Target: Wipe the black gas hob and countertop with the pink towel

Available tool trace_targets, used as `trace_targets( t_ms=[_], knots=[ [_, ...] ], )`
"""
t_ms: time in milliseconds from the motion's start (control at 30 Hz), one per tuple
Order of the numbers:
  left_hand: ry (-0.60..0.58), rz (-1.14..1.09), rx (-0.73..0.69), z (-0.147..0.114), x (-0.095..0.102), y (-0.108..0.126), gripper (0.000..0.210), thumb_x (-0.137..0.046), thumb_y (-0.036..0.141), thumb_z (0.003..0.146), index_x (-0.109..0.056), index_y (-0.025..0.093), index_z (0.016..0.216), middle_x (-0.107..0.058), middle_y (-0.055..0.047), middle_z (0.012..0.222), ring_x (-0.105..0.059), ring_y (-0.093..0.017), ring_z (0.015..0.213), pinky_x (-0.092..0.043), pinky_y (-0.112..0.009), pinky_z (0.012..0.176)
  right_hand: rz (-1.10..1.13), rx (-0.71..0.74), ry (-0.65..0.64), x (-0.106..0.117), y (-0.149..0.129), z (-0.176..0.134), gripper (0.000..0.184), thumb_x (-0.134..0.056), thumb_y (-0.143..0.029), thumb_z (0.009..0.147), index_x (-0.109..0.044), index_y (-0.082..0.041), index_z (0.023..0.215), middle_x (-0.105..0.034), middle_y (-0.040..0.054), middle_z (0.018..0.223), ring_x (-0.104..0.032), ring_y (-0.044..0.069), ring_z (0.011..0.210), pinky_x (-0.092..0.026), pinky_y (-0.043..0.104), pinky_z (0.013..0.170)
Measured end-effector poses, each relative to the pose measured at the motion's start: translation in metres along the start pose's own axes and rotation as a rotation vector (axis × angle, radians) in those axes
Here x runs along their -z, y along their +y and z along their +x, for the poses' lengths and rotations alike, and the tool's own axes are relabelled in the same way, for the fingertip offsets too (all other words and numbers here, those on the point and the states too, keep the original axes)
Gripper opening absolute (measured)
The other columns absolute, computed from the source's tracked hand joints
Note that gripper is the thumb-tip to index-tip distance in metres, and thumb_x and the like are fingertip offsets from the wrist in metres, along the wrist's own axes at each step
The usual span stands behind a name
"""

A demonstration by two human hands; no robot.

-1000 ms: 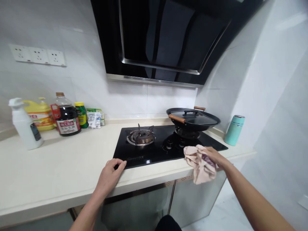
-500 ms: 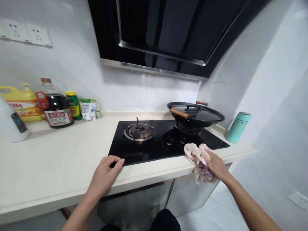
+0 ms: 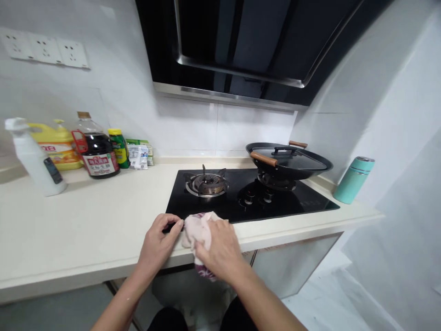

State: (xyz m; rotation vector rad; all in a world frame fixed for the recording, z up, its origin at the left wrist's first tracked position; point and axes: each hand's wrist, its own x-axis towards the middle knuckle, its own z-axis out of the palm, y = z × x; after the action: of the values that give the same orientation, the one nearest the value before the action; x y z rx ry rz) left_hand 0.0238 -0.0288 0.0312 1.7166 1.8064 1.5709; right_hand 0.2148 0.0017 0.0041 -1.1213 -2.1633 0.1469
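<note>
My right hand (image 3: 222,248) presses a crumpled pale pink cloth (image 3: 200,230) with purple print against the counter's front edge and the front rim of the black gas stove (image 3: 206,209). Part of the cloth hangs below the edge. Beside it, my left hand (image 3: 160,239) rests at the stove's front left corner, its thumb and forefinger curled together. Whether anything is pinched between them is hidden. A bare burner (image 3: 206,183) lies behind both hands. On the other burner stands a black wok (image 3: 289,170) with wooden handles and a lid.
Along the left wall stand a white spray bottle (image 3: 39,161), a yellow jug (image 3: 67,156), a dark sauce bottle (image 3: 99,154), a green bottle (image 3: 120,149) and small packets (image 3: 138,156). A teal flask (image 3: 353,181) stands at the counter's right end. A range hood (image 3: 237,50) overhangs the stove.
My right hand has slid the cloth leftward along the stove's front edge, up beside my left hand. The left hand keeps its place at the corner. The view has shifted slightly left.
</note>
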Motion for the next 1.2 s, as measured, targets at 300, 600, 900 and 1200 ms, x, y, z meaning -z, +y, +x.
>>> trace_targets(
  t_ms=[300, 600, 900, 1200],
  knots=[
    [0.287, -0.333, 0.291, -0.053, 0.017, -0.001, 0.067, -0.075, 0.063, 0.073, -0.054, 0.023, 0.122, -0.062, -0.011, 0.133, -0.062, -0.027, 0.122, -0.057, -0.039, 0.099, 0.761, -0.109, -0.037, -0.017, -0.031, 0.024, 0.021, -0.060, -0.033, 0.082, -0.067, -0.023, 0.099, -0.069, 0.0026, 0.095, -0.061, 0.024, 0.091, -0.046, 0.036, 0.085],
    [-0.105, -0.677, 0.351, -0.050, -0.031, 0.058, 0.084, -0.087, 0.044, 0.068, -0.051, 0.025, 0.142, -0.067, -0.014, 0.136, -0.069, -0.030, 0.120, -0.057, -0.044, 0.101, 1.236, -0.044, 0.072, -0.024, -0.013, 0.029, 0.055, -0.047, -0.069, 0.097, -0.065, -0.022, 0.118, -0.062, 0.0066, 0.123, -0.058, 0.023, 0.116, -0.045, 0.036, 0.104],
    [-0.128, -0.222, 0.128, 0.020, -0.022, 0.067, 0.043, -0.069, 0.036, 0.072, -0.067, 0.016, 0.110, -0.077, -0.009, 0.100, -0.072, -0.028, 0.094, -0.058, -0.041, 0.085, 0.296, -0.177, 0.378, 0.055, 0.126, 0.006, 0.070, -0.020, -0.066, 0.106, -0.075, -0.023, 0.098, -0.067, 0.0109, 0.111, -0.057, 0.027, 0.109, -0.040, 0.045, 0.104],
    [-0.562, 0.567, -0.287, 0.008, -0.058, 0.072, 0.067, -0.076, 0.063, 0.074, -0.067, 0.031, 0.131, -0.063, -0.013, 0.139, -0.057, -0.040, 0.122, -0.039, -0.056, 0.102, -0.023, -0.193, 0.480, 0.047, 0.168, 0.004, 0.061, -0.023, -0.052, 0.107, -0.065, -0.022, 0.076, -0.066, 0.0099, 0.090, -0.060, 0.024, 0.092, -0.041, 0.037, 0.085]
  ],
)
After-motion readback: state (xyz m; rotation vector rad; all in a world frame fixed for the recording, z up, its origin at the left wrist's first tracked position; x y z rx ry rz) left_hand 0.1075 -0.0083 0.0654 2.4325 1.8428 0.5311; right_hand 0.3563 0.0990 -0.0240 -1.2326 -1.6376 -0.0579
